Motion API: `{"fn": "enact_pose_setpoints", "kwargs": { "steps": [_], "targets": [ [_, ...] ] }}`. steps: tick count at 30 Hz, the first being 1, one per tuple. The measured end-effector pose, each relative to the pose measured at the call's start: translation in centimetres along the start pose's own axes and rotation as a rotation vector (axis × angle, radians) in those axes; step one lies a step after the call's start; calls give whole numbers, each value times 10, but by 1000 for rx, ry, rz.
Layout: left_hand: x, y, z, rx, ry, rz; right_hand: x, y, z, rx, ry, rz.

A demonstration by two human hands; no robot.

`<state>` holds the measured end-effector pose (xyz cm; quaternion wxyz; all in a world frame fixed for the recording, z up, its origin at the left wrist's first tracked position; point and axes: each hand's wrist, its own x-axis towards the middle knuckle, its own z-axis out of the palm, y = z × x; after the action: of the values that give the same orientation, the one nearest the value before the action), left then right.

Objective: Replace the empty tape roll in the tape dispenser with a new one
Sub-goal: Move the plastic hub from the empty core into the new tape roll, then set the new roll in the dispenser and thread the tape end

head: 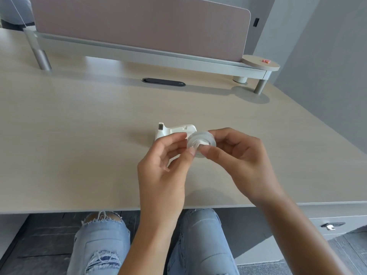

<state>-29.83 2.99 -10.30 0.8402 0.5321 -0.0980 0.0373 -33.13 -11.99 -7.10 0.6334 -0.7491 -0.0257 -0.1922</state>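
both hands hold the clear tape roll (201,142) just above the desk (79,135), the left hand (166,155) and right hand (236,153) pinching at its white hub, so the step looks like fitting the hub, and next comes seating the roll in the white dispenser (173,131) just behind.

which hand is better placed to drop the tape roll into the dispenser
Probably the right hand: it grips the tape roll by its rim. The left hand only pinches at its core, so it could steady the white tape dispenser lying just behind.
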Motion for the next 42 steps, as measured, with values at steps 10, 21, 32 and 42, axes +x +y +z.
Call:
{"fn": "enact_pose_setpoints", "kwargs": {
  "steps": [10, 21, 32, 42],
  "targets": [
    [39, -2, 8, 69, 28, -43, 50, 11, -4, 16, -65, 30],
    [49, -28, -3, 691, 261, 243, 109, 38, -16, -261, -27, 101],
    [45, -23, -13, 973, 127, 42, 104, 39, -8, -530, -105, 83],
    [44, -22, -13, 941, 131, 23, 119, 21, -1, -780, -227, 103]
  ]
}}
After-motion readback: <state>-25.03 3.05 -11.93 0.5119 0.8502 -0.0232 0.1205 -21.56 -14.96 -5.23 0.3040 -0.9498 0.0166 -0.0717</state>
